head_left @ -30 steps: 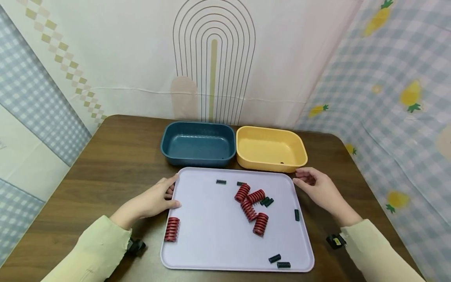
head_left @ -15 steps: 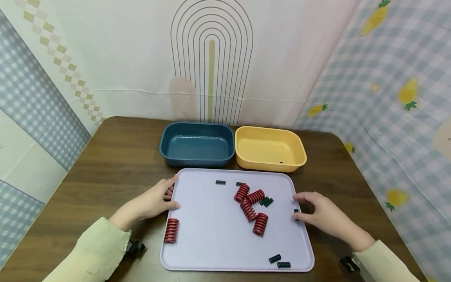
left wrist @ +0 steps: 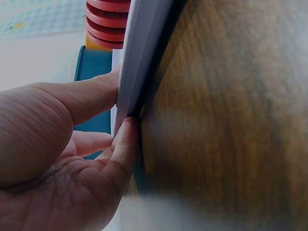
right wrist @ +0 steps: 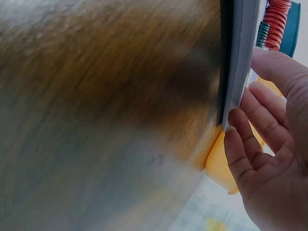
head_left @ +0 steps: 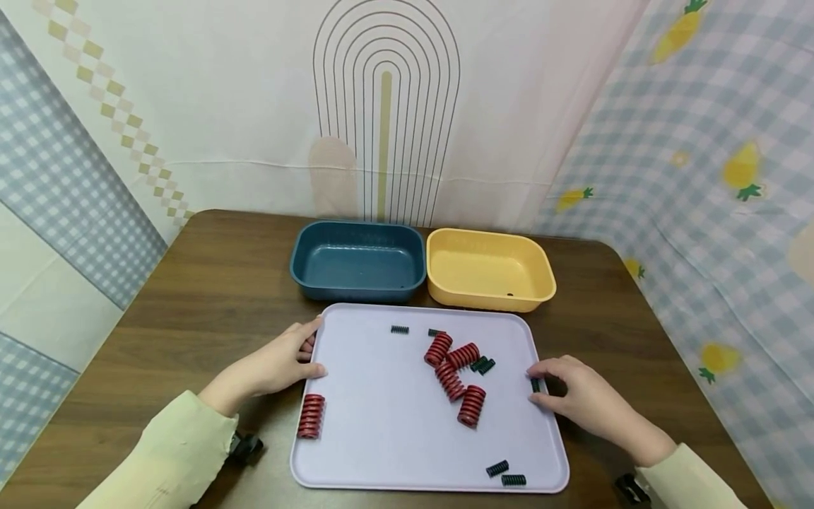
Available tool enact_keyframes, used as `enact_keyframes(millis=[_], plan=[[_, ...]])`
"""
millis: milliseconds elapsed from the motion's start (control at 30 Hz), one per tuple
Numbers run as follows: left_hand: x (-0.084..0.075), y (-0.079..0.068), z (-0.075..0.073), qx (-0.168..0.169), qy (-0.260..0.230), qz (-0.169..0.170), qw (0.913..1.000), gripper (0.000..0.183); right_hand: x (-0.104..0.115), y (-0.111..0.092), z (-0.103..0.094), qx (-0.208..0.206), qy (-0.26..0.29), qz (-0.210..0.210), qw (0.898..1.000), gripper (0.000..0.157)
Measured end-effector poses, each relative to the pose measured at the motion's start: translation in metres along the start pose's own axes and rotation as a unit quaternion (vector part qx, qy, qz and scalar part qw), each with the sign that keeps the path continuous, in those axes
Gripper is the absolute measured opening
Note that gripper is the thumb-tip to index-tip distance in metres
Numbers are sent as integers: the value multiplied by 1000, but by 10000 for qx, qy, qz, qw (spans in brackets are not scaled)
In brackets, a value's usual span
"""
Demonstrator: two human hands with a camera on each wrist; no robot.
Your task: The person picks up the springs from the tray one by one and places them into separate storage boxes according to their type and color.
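Note:
My left hand (head_left: pixel 273 364) holds the left rim of the pale lilac tray (head_left: pixel 381 452), thumb over the edge and fingers on the outside, as the left wrist view also shows. At the right rim my right hand (head_left: pixel 581 396) has its thumb and forefinger on either side of a small dark green spring (head_left: pixel 535 385). Whether they press on it I cannot tell; in the right wrist view the other fingers (right wrist: pixel 236 144) lie by the rim's outer side. Thick red springs (head_left: pixel 471 406) cluster right of the tray's middle. A lone red spring (head_left: pixel 311 416) lies near my left hand.
Behind the tray stand a dark blue bin (head_left: pixel 357 291) and a yellow bin (head_left: pixel 490 300), side by side. More small dark green springs (head_left: pixel 514 480) are scattered on the tray. The brown wooden table (head_left: pixel 210 283) ends at a curtained wall.
My right hand has moved from the tray's far right corner along the right rim towards me, its thumb and forefinger now around the small spring. The left hand and tray stay put.

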State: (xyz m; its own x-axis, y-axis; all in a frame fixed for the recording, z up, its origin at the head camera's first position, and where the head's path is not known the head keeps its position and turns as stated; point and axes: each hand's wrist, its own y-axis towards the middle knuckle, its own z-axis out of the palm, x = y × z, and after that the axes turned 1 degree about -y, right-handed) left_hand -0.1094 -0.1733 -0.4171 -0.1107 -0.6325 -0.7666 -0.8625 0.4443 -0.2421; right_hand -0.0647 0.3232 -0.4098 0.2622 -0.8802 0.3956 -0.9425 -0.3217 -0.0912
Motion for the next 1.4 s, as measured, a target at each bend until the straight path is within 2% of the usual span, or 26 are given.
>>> enact_keyframes(millis=[267, 467, 700, 1033, 1233, 1400], plan=[[0, -1, -2, -35, 32, 22, 10000, 87, 2, 4, -1, -220, -139, -70, 9996, 30], [1, -1, -1, -52, 47, -5, 10000, 88, 5, 12, -7, -482, -64, 35, 9988, 32], [-1, -2, 0, -64, 25, -30, 10000, 87, 11, 24, -15, -1025, 36, -316, 9942, 34], [-1, -1, 0, -31, 49, -72, 10000, 87, 27, 55, -33, -1979, 191, -627, 9780, 30], [-3, -1, 0, -57, 110, -121, 9998, 88, 36, 78, -41, -2187, 425, -642, 9728, 33], [-2, -1, 1, -77, 114, -115, 9998, 87, 37, 99, -41, -2319, 859, -336, 9684, 38]])
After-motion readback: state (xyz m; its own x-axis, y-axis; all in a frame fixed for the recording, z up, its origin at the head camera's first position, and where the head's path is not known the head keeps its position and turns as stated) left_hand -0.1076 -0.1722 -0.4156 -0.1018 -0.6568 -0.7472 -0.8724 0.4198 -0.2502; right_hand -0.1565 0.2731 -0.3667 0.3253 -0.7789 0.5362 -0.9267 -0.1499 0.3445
